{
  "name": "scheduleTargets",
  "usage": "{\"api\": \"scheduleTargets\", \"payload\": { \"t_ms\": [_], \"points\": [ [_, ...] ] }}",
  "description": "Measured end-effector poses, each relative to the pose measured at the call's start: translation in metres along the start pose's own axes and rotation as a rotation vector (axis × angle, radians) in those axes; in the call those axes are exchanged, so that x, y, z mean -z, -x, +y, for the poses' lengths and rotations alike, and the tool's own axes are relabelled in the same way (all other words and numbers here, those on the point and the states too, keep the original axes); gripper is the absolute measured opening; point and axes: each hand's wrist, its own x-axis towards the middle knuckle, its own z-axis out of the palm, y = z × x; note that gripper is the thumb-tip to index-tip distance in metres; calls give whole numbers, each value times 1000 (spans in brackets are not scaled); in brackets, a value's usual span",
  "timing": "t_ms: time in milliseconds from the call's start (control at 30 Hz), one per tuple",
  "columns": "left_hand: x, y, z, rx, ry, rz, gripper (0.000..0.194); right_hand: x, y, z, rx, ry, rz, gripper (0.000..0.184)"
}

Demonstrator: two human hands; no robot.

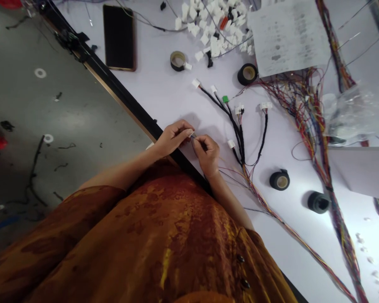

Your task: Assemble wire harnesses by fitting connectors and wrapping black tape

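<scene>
Close to the table's front edge, my left hand [174, 138] pinches a small white connector [191, 134] between thumb and finger. My right hand [206, 155] is closed on thin wires [193, 141] that run into that connector. The fingers hide most of both. Just right of my hands lies a wire harness [240, 139] with black-taped branches. White connectors [265, 106] and one green connector [225, 99] cap its branch ends. Its loose wires [254, 189] trail off to the lower right.
Rolls of black tape [279, 180] lie about the table. A pile of white connectors [205, 25], a phone [119, 38] and a printed sheet [289, 38] sit farther back. A large wire bundle [316, 126] and a plastic bag [356, 113] are at right. A black rail [126, 92] borders the table.
</scene>
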Motion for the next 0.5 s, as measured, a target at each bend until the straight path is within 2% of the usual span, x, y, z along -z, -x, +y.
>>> {"api": "scheduleTargets", "payload": {
  "t_ms": [500],
  "points": [
    [-3, 0, -1, -70, -142, 7, 13, 0, -2, 0, 78, 82, -20, 18]
  ]
}}
